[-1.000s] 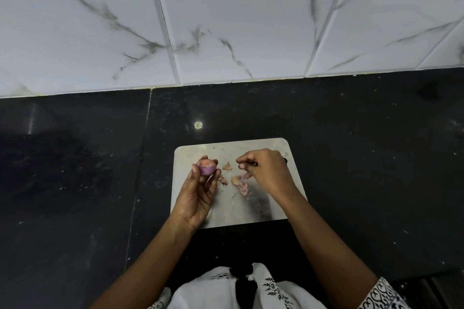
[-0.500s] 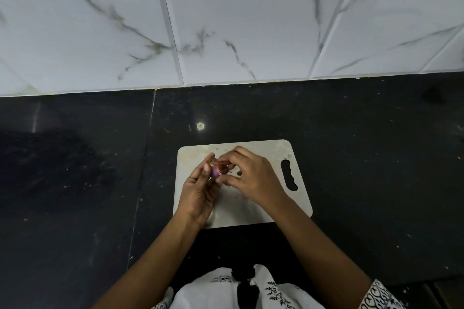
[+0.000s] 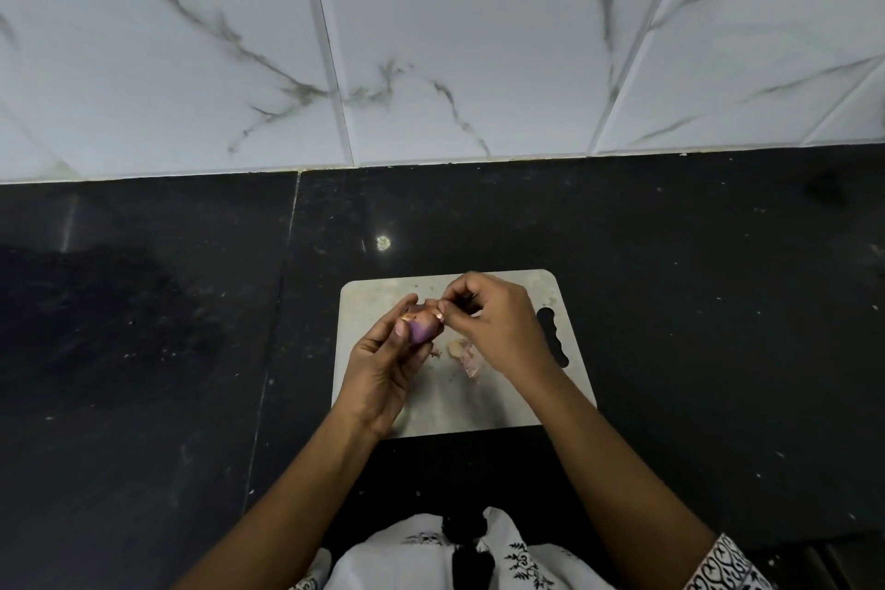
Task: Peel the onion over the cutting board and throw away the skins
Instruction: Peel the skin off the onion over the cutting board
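Note:
A small purple onion (image 3: 422,330) is held above the pale cutting board (image 3: 373,302) by my left hand (image 3: 383,369), thumb and fingers curled round it. A patch of brown skin still clings to its top. My right hand (image 3: 493,326) pinches that skin at the onion's upper right with thumb and forefinger. Loose pieces of skin (image 3: 464,352) lie on the board below my right hand, partly hidden by it.
The board lies on a black stone counter (image 3: 694,326), its handle slot (image 3: 553,335) on the right. A white marbled tile wall (image 3: 431,62) rises behind. A small bright speck (image 3: 383,243) sits on the counter beyond the board.
A second ago my right hand was apart from the onion, over the skins on the board. It came across to the onion and now pinches the skin at its top.

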